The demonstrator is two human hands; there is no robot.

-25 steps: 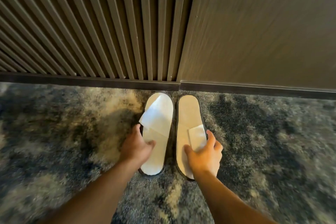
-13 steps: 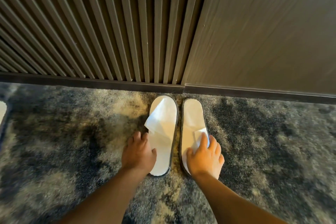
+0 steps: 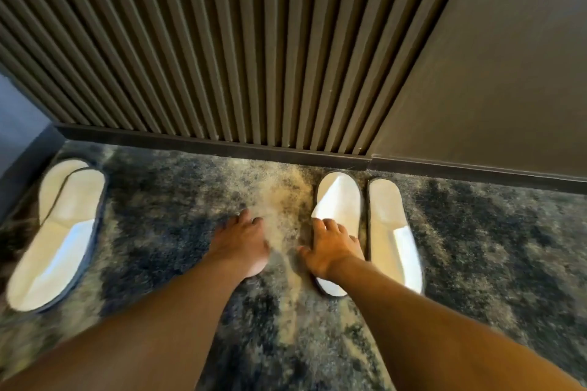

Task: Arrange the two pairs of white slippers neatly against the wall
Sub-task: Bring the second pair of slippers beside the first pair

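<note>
One pair of white slippers stands side by side on the carpet, heels at the dark baseboard (image 3: 222, 145): the left slipper (image 3: 338, 197) and the right slipper (image 3: 392, 232). My right hand (image 3: 332, 244) lies over the near part of the left slipper, fingers spread. My left hand (image 3: 241, 243) hovers over bare carpet to the left of that pair and holds nothing. A second pair of white slippers (image 3: 57, 232) lies at the far left, one stacked on the other, tilted away from the wall.
A ribbed dark wall panel (image 3: 222, 41) and a smooth panel (image 3: 492, 73) rise behind the baseboard. A side wall (image 3: 19, 124) closes the left corner. Mottled grey-and-tan carpet (image 3: 174, 200) covers the floor between the two pairs.
The view has swung left and the second pair has come into sight. My left hand left the left slipper for the carpet. My right hand shifted from the right slipper onto the left one.
</note>
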